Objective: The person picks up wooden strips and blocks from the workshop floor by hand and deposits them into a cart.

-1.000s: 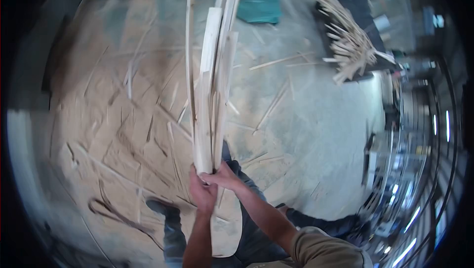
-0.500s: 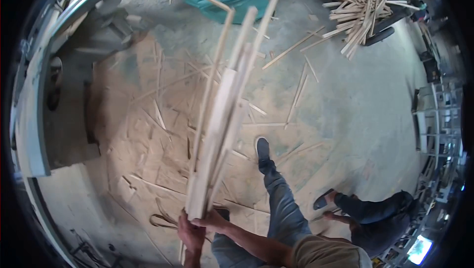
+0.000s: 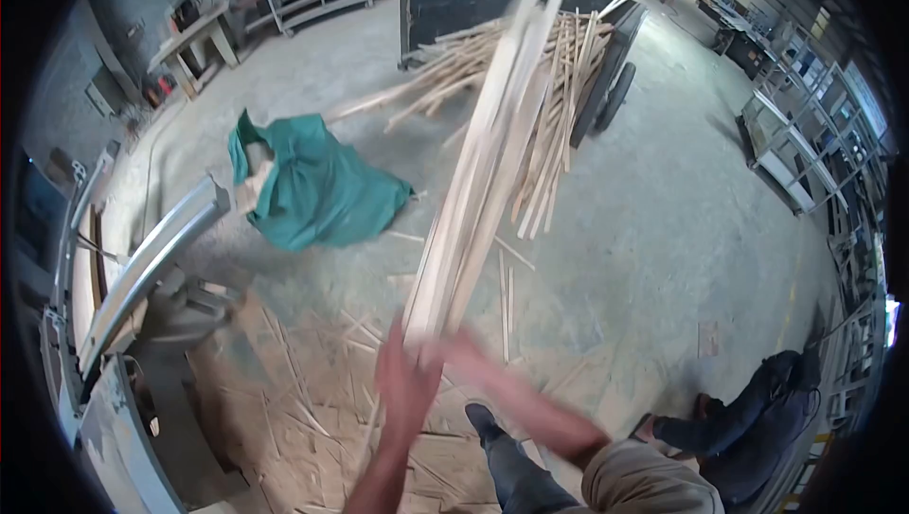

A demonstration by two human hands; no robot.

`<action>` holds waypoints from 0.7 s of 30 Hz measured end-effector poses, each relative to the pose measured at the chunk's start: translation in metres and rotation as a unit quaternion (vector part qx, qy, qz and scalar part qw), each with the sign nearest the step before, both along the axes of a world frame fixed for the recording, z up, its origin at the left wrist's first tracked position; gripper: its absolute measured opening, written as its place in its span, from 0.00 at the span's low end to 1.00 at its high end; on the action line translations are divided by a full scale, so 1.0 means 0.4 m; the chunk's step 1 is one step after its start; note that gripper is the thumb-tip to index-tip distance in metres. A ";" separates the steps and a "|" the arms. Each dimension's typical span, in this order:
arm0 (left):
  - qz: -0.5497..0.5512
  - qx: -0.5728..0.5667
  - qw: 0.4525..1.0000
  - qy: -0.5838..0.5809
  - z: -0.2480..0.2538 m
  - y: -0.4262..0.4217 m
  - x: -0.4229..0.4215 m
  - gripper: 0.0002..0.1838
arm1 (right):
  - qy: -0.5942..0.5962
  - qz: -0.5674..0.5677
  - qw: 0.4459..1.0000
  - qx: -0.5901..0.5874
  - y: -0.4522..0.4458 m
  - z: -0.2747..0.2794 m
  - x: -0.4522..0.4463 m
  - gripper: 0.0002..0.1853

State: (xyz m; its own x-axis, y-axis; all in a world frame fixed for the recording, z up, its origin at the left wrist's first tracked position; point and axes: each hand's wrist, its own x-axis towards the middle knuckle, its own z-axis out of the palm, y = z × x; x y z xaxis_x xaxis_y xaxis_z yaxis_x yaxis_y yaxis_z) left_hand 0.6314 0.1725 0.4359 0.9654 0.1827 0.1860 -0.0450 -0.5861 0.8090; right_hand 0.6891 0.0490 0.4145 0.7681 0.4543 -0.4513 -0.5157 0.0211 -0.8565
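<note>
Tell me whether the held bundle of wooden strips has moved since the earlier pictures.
Yes. Against the green sack, the bundle has swung rightward in view: its far end, earlier overlapping the sack, now passes in front of the strip pile.

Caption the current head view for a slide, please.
Left hand and right hand grip a bundle of wooden strips, with a green sack and strip-laden cart beyond.

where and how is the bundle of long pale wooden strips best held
Best, I'd judge, with the left hand at the near end and the right hand farther along, coming from the right and underneath. The bundle of long pale wooden strips is slim and extends far beyond both hands, which sit close together at that end.
</note>
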 end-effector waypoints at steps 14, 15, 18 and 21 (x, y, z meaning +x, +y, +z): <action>-0.211 -0.074 0.972 0.074 0.084 -0.301 -0.105 0.22 | -0.427 -0.279 0.818 -0.266 -0.477 0.052 0.474 0.21; -0.229 0.021 0.962 0.145 -0.120 -0.223 -0.222 0.22 | -0.360 -0.230 0.873 -0.236 -0.471 -0.172 0.340 0.20; -0.312 0.143 0.875 0.341 -0.371 0.123 -0.687 0.29 | -0.300 -0.040 0.834 -0.461 -0.566 -0.687 -0.228 0.14; -0.234 0.188 0.770 0.563 -0.283 0.319 -0.965 0.39 | 0.004 0.045 0.837 -0.545 -0.669 -0.713 -0.696 0.16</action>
State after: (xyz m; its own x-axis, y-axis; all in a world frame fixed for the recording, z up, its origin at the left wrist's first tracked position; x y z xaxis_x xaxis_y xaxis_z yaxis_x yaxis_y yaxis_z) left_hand 0.2452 0.3002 0.3228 0.4970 -0.0967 -0.8624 0.2832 -0.9213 0.2665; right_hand 0.4108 -0.2184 0.1291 0.7484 -0.1744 -0.6399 -0.4785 -0.8101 -0.3388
